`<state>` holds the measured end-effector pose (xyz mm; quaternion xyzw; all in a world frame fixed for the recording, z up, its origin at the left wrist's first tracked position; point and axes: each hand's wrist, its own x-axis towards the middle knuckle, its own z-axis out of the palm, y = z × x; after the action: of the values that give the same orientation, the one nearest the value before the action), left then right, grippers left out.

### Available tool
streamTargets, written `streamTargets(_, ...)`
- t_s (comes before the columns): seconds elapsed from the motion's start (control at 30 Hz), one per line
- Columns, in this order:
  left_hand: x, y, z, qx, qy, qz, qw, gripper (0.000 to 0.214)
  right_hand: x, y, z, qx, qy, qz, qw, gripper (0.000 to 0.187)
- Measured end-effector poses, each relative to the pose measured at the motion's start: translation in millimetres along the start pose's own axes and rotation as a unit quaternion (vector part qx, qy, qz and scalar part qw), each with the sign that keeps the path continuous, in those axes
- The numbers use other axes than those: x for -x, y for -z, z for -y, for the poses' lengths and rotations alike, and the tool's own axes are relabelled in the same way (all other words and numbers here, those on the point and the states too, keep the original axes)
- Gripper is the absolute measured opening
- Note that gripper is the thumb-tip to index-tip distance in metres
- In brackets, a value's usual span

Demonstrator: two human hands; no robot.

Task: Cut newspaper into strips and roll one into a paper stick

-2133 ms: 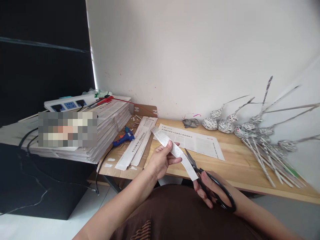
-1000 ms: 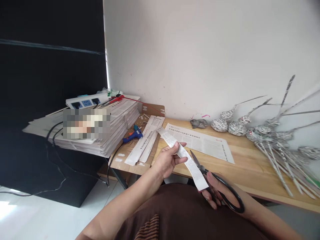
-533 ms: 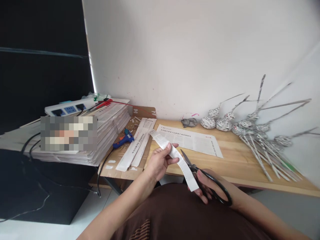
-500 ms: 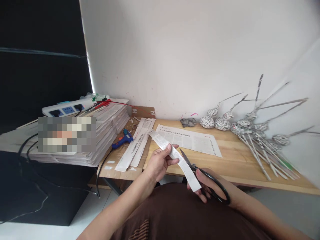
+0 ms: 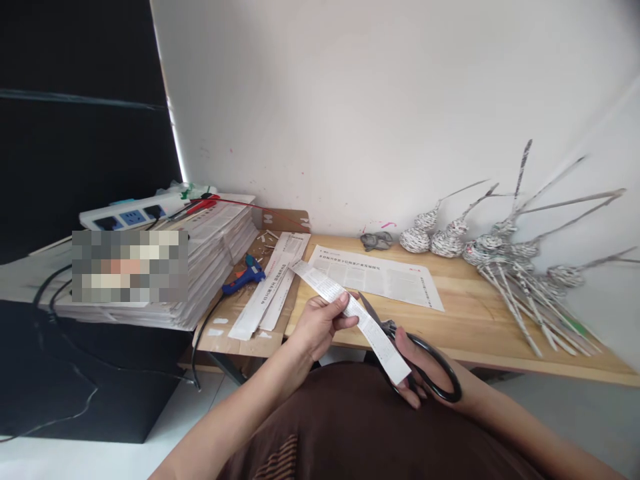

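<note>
Between thumb and fingers, my left hand (image 5: 324, 323) pinches a narrow newspaper strip (image 5: 377, 339), which slants down to the right over the table's front edge. My right hand (image 5: 410, 360) grips black-handled scissors (image 5: 434, 357). Their blade points up and left, close beside the strip near my left fingertips; whether it touches the paper I cannot tell. The strip's lower end hides part of my right fingers and one handle loop. A larger newspaper sheet (image 5: 400, 285) lies flat on the table behind my hands.
Folded newspaper strips (image 5: 273, 287) and a blue glue gun (image 5: 244, 275) lie on cardboard to the left. Beyond are a tall newspaper stack (image 5: 220, 247) and a power strip (image 5: 133, 217). Woven paper gourds (image 5: 415, 240), rolled paper sticks (image 5: 520, 313) and a grey lump (image 5: 376, 241) stand along the wall.
The strip's lower end has swung slightly right, and its upper end has shifted a little left. The scissors stay beside it in my right hand. My view has shifted slightly.
</note>
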<state>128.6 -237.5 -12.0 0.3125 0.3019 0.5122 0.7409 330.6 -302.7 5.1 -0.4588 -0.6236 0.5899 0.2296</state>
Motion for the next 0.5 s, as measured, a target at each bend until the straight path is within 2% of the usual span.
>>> streamTargets(0.27,1,-3.6,-5,0.003,-0.008,-0.022,1.000,0.025,4,-4,16,0.021,-0.027,-0.031,0.999,0.065)
streamTargets(0.4,0,-4.4,-9,0.025,0.017,-0.039,0.999,0.029,4,-5,18,0.014,-0.048,-0.030,0.998,0.065)
streamTargets(0.5,0,-4.2,-10,0.029,0.032,-0.031,0.999,0.031,3,-4,14,-0.012,-0.049,-0.036,0.998,0.066)
